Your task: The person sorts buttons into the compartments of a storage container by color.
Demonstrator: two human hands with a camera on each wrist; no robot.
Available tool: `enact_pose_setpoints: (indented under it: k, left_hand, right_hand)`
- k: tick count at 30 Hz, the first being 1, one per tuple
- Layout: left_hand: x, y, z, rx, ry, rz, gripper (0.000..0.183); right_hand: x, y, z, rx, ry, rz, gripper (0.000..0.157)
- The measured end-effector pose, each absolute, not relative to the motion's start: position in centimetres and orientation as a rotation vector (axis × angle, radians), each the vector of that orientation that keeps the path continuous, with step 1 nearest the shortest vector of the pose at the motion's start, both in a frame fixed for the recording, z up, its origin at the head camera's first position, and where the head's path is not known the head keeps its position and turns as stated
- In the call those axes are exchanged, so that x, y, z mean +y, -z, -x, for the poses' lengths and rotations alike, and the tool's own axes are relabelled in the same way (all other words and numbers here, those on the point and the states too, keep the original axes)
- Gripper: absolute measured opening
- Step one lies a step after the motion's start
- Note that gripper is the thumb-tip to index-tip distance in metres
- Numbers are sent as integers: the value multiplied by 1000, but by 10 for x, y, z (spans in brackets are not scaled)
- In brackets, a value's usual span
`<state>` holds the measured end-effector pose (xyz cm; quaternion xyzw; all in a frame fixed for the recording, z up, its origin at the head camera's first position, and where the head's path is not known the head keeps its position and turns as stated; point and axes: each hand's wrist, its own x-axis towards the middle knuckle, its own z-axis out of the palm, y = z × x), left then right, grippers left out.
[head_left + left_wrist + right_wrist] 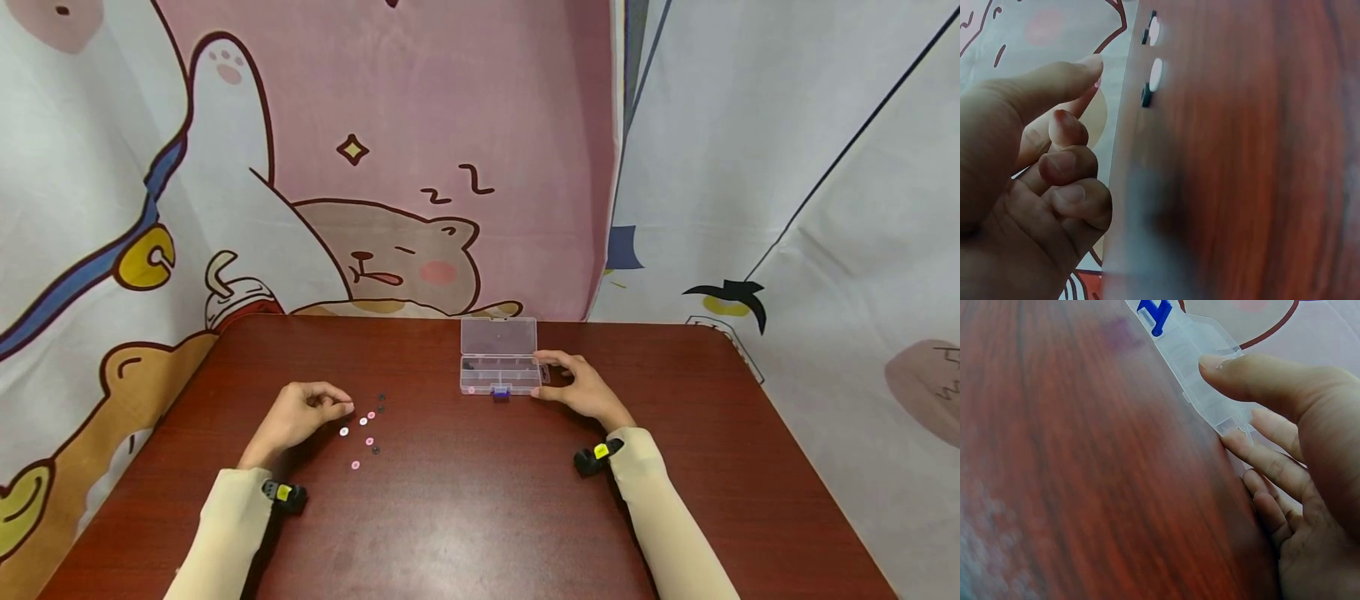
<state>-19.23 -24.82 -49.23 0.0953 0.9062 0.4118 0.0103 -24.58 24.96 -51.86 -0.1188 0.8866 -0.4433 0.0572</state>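
My left hand (303, 414) is raised just left of the scattered discs. Its thumb and forefinger pinch a small pink disc (1097, 82), mostly hidden by the fingertips; the other fingers curl in. On the table lie several small round button-like discs, among them a pink disc (356, 465), a white disc (344, 432) and a black disc (376, 451). A clear plastic compartment box (480, 375) stands with its lid (498, 337) raised. Its right end is held between thumb and fingers of my right hand (588, 392). Dark and pink pieces show in its left compartments.
The brown wooden table (450, 517) ends at its far edge just behind the box. A cartoon-printed cloth (450, 100) hangs behind it. The box's blue latch (501, 395) faces me.
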Motion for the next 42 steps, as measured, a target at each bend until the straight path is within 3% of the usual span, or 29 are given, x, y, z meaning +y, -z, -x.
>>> enact_pose_setpoints:
  k: [42]
  left_hand:
    - [-191,481,212,2723,-1454,-435,7]
  right_hand:
    - [248,518,245,2695,1337,352,67]
